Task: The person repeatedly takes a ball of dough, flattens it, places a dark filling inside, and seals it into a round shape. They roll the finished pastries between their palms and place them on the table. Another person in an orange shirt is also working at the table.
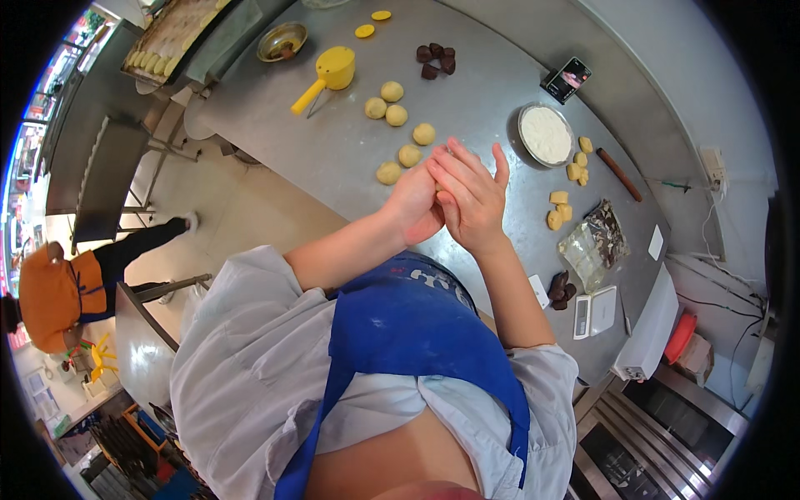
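My left hand (414,203) is cupped, palm up, and my right hand (472,200) lies over it with the fingers stretched out. A small bit of yellow dough (439,187) shows between the palms; the rest is hidden. Just beyond the hands, a slanting row of pale yellow dough balls (410,155) rests on the steel table (350,156). Further back sits a cluster of similar balls (395,115). Several dark brown filling lumps (447,65) form a ring near the far side. Cut dough pieces (563,212) lie right of my right hand.
At right are a bowl of white flour (545,134), a wooden rolling pin (619,175), a plastic bag (594,247) and a scale (594,312). A phone (567,80) leans by the wall. A yellow dipper (335,67) and metal bowl (282,42) stand far left. A person (56,294) is beyond.
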The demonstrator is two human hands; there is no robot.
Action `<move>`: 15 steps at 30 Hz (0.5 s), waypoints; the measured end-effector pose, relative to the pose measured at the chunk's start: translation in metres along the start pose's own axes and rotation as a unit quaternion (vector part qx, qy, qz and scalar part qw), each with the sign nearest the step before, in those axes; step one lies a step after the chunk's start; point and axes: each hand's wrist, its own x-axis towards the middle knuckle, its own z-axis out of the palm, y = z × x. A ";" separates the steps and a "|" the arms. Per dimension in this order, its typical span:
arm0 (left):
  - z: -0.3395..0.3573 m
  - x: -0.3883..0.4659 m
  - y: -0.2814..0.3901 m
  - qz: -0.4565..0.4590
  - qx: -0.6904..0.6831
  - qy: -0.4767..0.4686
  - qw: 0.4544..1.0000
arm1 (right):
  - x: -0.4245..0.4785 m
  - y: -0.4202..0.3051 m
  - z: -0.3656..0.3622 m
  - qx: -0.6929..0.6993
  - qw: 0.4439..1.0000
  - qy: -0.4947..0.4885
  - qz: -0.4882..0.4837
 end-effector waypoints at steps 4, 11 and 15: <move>0.008 -0.002 0.009 -0.041 -0.007 0.024 0.999 | 0.015 -0.013 -0.016 0.004 0.995 0.024 0.099; 0.006 -0.001 0.013 -0.077 -0.025 -0.034 0.996 | 0.008 -0.008 -0.010 0.097 0.987 0.071 0.103; -0.010 0.008 0.011 -0.088 -0.075 -0.135 0.984 | 0.004 -0.002 -0.006 0.126 0.981 0.093 0.117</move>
